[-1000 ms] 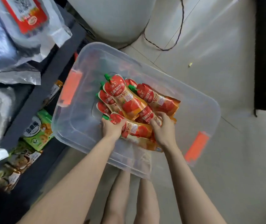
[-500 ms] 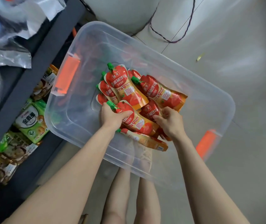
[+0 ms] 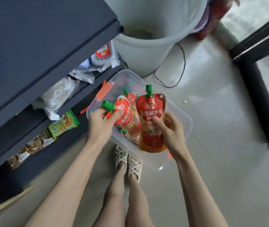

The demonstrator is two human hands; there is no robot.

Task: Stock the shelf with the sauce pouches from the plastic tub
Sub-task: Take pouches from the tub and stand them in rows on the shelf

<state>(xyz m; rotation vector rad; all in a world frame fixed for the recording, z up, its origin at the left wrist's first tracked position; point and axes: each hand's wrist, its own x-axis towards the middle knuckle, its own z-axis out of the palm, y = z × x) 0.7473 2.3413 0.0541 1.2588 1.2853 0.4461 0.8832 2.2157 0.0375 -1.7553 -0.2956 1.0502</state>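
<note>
A clear plastic tub [image 3: 185, 126] with orange handles sits on the floor below me. My left hand [image 3: 100, 123] grips a red sauce pouch [image 3: 124, 112] near its green cap, tilted over the tub. My right hand [image 3: 169, 130] holds a second red sauce pouch [image 3: 150, 112] upright by its middle, lifted above the tub. Other pouches [image 3: 130, 97] lie inside the tub, mostly hidden behind the two held ones. The dark grey shelf unit [image 3: 37, 40] stands at the left.
Lower shelf levels hold silvery bags [image 3: 60, 94], a green snack pack [image 3: 64, 124] and brown packs [image 3: 32, 146]. A white bucket [image 3: 148, 45] stands behind the tub, with a thin cable [image 3: 183, 66] on the tiled floor. A black frame [image 3: 259, 79] runs at the right. My feet [image 3: 128, 161] are beside the tub.
Both hands have lifted a pouch each out of the tub. The view has risen and pulled back, so the tub looks smaller and the shelf top and bucket now show.
</note>
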